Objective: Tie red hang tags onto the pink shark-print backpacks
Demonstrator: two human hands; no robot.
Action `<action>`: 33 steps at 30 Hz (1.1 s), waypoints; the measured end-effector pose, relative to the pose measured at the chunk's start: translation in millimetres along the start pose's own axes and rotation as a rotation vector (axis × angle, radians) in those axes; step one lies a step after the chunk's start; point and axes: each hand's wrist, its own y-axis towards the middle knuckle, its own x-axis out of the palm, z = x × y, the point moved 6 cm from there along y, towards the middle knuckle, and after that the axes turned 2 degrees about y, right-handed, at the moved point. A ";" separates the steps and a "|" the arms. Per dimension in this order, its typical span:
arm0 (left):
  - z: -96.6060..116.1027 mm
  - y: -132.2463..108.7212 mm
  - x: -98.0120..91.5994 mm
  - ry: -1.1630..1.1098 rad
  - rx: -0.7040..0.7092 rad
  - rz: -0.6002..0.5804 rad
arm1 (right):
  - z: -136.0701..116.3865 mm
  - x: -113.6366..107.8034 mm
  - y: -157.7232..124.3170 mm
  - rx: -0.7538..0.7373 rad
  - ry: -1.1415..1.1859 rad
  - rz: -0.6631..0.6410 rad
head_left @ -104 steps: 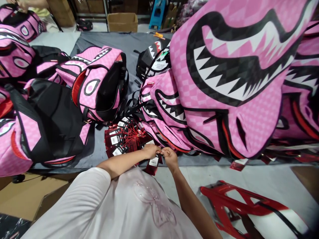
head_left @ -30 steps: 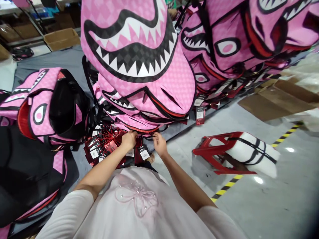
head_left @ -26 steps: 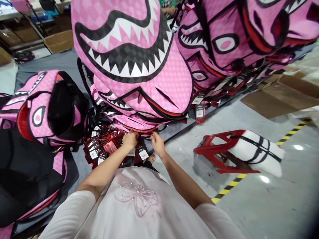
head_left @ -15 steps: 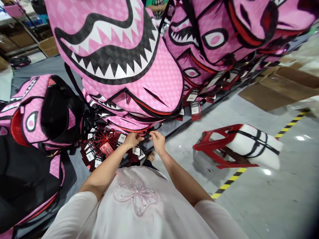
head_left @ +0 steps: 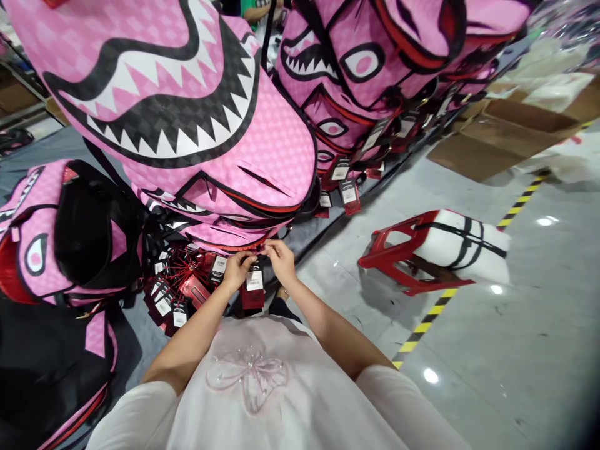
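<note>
A stack of pink backpacks (head_left: 262, 150) printed with shark mouths lies on a grey table before me. My left hand (head_left: 238, 269) and my right hand (head_left: 280, 259) meet at the stack's lower front edge, fingers pinched together at a red hang tag (head_left: 254, 286) that dangles between them. The string or loop they pinch is too small to make out. A pile of loose red hang tags (head_left: 180, 289) lies just left of my left hand.
More pink backpacks (head_left: 370, 62) are stacked to the right, with tags hanging from them. A backpack with a black back panel (head_left: 79, 231) lies at the left. A red stool (head_left: 435, 247) with a white padded seat lies tipped on the floor. Flattened cardboard (head_left: 506, 128) lies at the far right.
My view has swung to the right. Both hands have stayed pinched together at the stack's lower edge, and the red tag now hangs straight down between them.
</note>
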 end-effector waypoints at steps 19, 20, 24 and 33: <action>58.3 -50.9 44.7 0.915 0.332 0.374 | 11.8 -6.4 33.5 -0.145 -0.161 -0.934; 55.5 -51.6 47.0 0.896 0.308 0.383 | 14.3 -6.6 34.8 -0.119 -0.158 -0.945; 37.1 -51.1 37.9 0.585 0.118 0.599 | 17.3 -7.7 39.2 -0.086 -0.179 -0.985; 30.5 -42.6 56.3 0.387 0.112 0.459 | 19.5 -21.2 51.3 0.020 -0.260 -0.765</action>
